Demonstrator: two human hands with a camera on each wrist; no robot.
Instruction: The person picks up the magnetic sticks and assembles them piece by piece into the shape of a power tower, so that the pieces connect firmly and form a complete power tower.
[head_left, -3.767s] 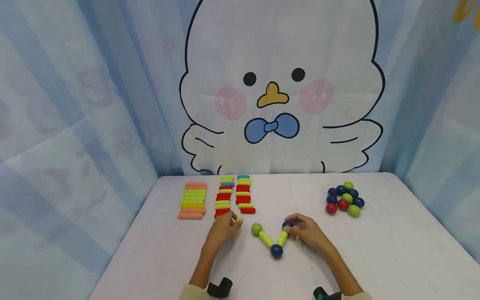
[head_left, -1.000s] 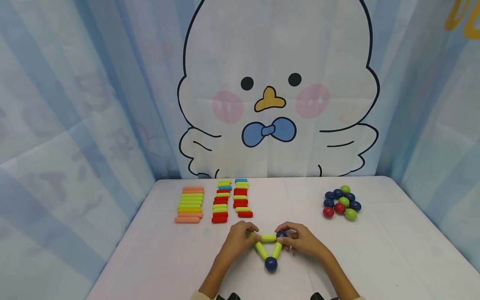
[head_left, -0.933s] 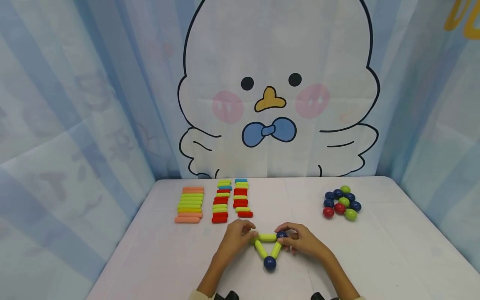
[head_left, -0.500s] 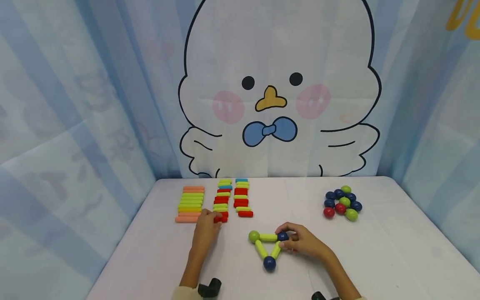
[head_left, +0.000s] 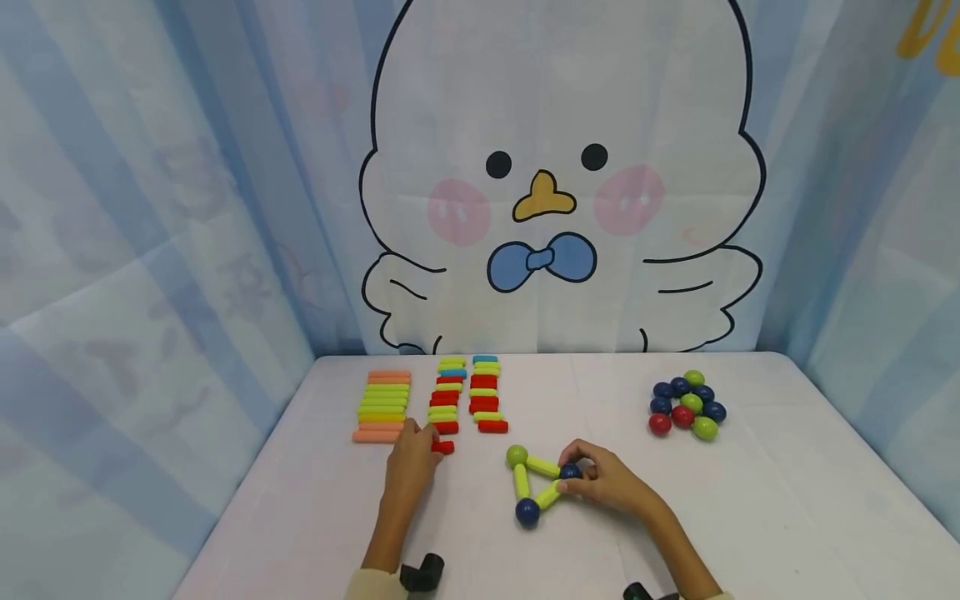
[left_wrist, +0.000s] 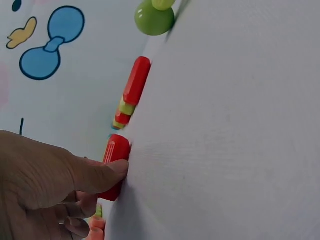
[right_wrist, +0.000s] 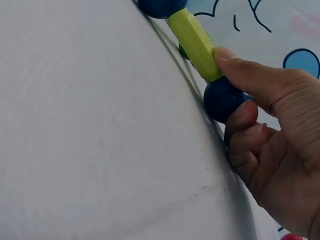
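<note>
My left hand pinches a short red stick between thumb and fingers, just in front of the middle column of sticks. My right hand grips a dark blue ball, one corner of a triangle lying on the table. In the right wrist view the thumb lies on the end of a yellow-green stick, while the fingers curl behind the ball. Another dark blue ball forms the near corner and a green ball the far left one. Three yellow-green sticks join the corners.
Long orange, green and yellow sticks lie in a column at the left. Beside it stand two columns of shorter red, green and blue sticks. Several blue, green and red balls cluster at the back right. A printed curtain hangs behind the table.
The left hand placed a third yellow-green stick across the triangle's top, let go of the green ball, then drew a red stick towards me from the column. The triangle has turned under the right hand.
</note>
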